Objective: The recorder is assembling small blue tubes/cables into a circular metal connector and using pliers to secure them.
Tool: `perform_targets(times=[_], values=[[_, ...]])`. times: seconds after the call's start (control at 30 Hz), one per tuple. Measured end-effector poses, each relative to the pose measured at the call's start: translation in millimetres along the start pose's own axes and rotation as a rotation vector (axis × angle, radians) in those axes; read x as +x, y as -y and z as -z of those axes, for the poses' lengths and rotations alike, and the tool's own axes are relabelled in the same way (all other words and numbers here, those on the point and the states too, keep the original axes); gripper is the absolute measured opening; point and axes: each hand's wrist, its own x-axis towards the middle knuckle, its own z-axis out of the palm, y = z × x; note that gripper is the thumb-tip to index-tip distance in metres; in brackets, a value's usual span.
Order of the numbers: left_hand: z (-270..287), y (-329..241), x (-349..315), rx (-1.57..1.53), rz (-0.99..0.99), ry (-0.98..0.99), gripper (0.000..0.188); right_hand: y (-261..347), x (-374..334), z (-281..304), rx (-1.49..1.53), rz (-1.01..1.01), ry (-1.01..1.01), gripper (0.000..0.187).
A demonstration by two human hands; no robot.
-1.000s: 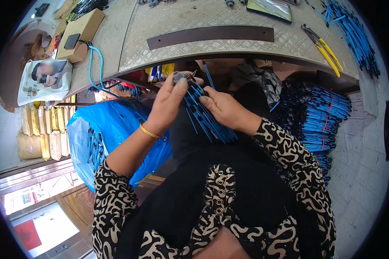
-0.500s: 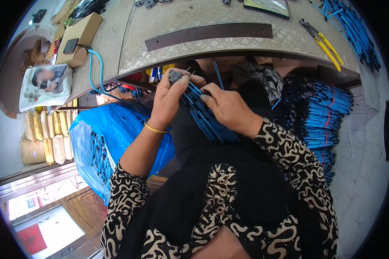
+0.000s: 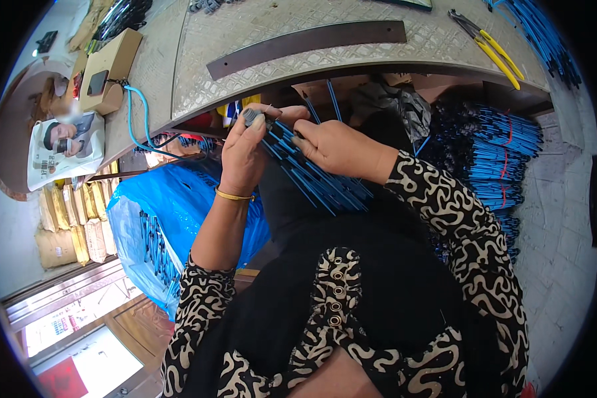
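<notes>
My left hand [image 3: 240, 156], with a gold bangle at the wrist, is closed around small grey plastic pieces [image 3: 251, 117]; thumb and fingers pinch them at the top. Close by on its right, my right hand [image 3: 341, 151] has its fingers curled in on a blue rod with a black end, partly hidden by the fingers. Beneath both hands a loose bunch of thin blue rods [image 3: 322, 189] with dark ends fans out over my black-clad lap. Exactly where rod and grey pieces meet is too small to make out.
Ahead runs a worktable [image 3: 272, 40] bearing a dark metal strip [image 3: 305, 46], yellow-handled pliers [image 3: 494, 53] and a cardboard box [image 3: 116, 73]. Tied bundles of blue rods [image 3: 501, 162] are stacked at right. A blue plastic bag [image 3: 179, 199] of rods stands at left.
Both hands have shifted slightly left, staying close together around the grey pieces and rods. The view has tilted a little, so the table's things sit higher and further left.
</notes>
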Motion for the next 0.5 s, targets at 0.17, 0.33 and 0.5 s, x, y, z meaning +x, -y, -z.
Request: perform_targets(times=[0.17,0.33,0.5], values=[[-9.6,-5.3,0.8,0.086,0.091,-0.037,0.019,4.9,-6.2,-1.4,-0.115,0.025,-0.015,0.015],[-25.4,-0.2,-4.7,0.34,0.032,-0.178,0.014,8.3,-15.6,-0.2,-0.177,0.109,-0.045,0.012],[-35.3,5.3,-7.2,0.35,-0.01,-0.279,0.014,7.7,-18.5,0.9,-0.227,0.143,-0.013,0.011]])
